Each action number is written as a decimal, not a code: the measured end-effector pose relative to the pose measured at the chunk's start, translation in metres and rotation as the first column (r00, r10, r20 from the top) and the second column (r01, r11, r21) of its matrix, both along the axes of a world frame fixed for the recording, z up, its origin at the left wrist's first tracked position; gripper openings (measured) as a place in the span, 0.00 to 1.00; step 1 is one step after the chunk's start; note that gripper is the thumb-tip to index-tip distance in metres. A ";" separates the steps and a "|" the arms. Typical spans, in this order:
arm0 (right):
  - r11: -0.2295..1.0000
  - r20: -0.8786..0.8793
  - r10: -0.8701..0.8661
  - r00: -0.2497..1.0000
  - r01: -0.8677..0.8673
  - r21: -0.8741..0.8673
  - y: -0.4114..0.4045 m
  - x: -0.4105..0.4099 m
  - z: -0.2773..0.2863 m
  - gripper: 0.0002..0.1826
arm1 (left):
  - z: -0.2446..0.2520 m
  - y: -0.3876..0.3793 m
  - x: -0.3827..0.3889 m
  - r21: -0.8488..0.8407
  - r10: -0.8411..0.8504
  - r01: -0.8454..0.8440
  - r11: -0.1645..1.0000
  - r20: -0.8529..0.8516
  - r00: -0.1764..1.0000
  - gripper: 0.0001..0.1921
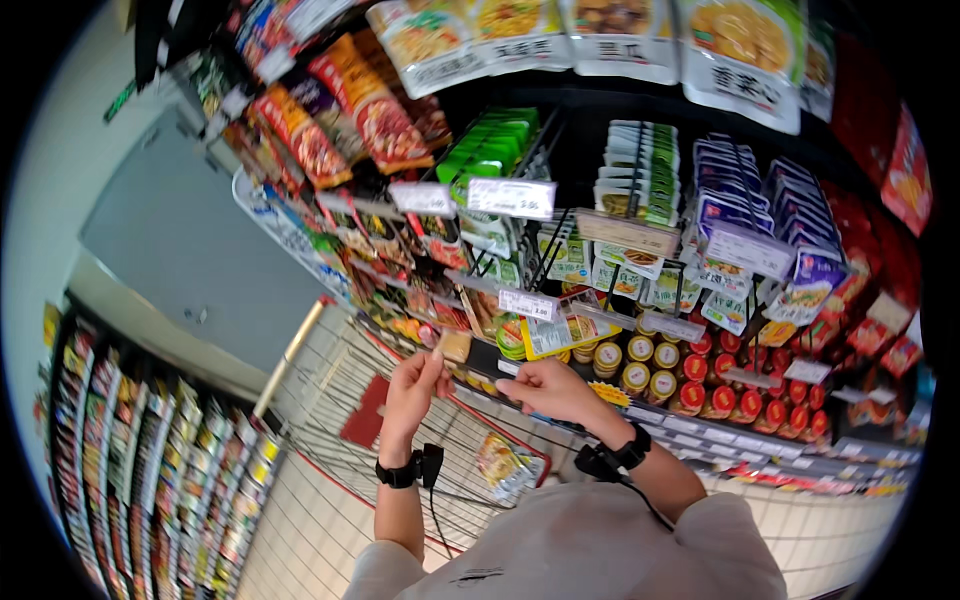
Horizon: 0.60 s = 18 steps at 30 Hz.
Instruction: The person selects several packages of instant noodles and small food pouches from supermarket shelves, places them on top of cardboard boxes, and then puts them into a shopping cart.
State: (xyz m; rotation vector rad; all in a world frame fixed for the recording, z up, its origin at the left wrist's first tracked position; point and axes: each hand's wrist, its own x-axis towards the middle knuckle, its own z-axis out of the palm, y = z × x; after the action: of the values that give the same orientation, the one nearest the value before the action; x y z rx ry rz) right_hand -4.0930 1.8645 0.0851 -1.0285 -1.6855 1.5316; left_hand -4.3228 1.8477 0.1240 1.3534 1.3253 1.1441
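My left hand (412,382) is raised over the shopping cart (352,390), fingers curled and thumb up. Just past its fingertips is a small beige packet (454,346); whether they touch is unclear. To the right, my right hand (559,390) hangs before the shelf edge with its fingers curled in and nothing visible in them. A yellow-and-white food pouch (566,330) lies tilted behind that hand, near several gold-lidded jars (636,375). Inside the cart, towards my body, sits a yellow and silver food packet (506,465). Both wrists wear black straps with cables.
Pouches hang on hooks in rows, among them green packets (491,146) and purple packets (731,187). Price tags (511,197) stick out from the hooks. Red-lidded jars (724,397) line a lower shelf. A grey door (202,240) and another stocked shelf (150,465) stand at left.
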 end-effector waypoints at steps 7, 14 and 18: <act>0.994 -0.069 -0.102 0.992 0.099 -0.043 0.001 0.082 0.023 0.21 | 0.176 0.057 0.098 0.344 -0.341 0.377 0.860 -0.161 0.926 0.08; 0.985 -0.176 -0.164 0.971 0.171 0.026 -0.006 0.133 0.037 0.18 | 0.261 0.143 0.192 0.330 -0.398 0.461 0.824 -0.242 0.885 0.19; 0.985 -0.207 -0.160 0.965 0.169 0.026 -0.008 0.157 0.042 0.17 | 0.271 0.205 0.205 0.354 -0.111 0.210 0.911 -0.282 0.953 0.35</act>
State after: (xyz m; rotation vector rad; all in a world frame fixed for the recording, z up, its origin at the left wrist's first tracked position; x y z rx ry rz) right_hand -3.9362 1.8564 0.1268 -0.9302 -1.4488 1.4340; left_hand -4.1178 2.0525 0.3949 1.9153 1.1738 1.1811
